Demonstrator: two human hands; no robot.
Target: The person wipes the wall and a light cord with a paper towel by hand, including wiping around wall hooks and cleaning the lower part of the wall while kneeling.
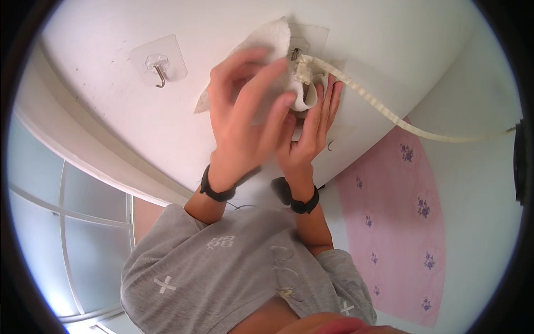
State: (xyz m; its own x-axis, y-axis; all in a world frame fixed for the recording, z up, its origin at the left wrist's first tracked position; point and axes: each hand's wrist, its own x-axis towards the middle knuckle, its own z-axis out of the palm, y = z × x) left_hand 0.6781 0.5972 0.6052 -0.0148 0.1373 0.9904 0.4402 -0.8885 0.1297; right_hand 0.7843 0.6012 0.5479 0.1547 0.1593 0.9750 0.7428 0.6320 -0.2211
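Observation:
A whitish cloth (267,35) hangs against the white wall in front of me, its lower edge curled into a fold. My left hand (246,104) is over the cloth, blurred, with thumb and fingers apart. Below and right of the fold, my right hand (311,125) lies along the wall with its fingers straight and close together. It touches the cloth's edge, but whether it grips it is hidden. A cream-coloured cord (375,102) ends in a knotted bundle (303,71) beside the cloth, just under a metal hook (295,53) on a clear adhesive pad.
Another clear adhesive hook (159,75) is stuck to the wall at left. A small hook (330,146) shows below my right hand. The cord runs across to the right side. Frosted window panes (96,246) stand at lower left, a pink flowered panel (396,234) at right.

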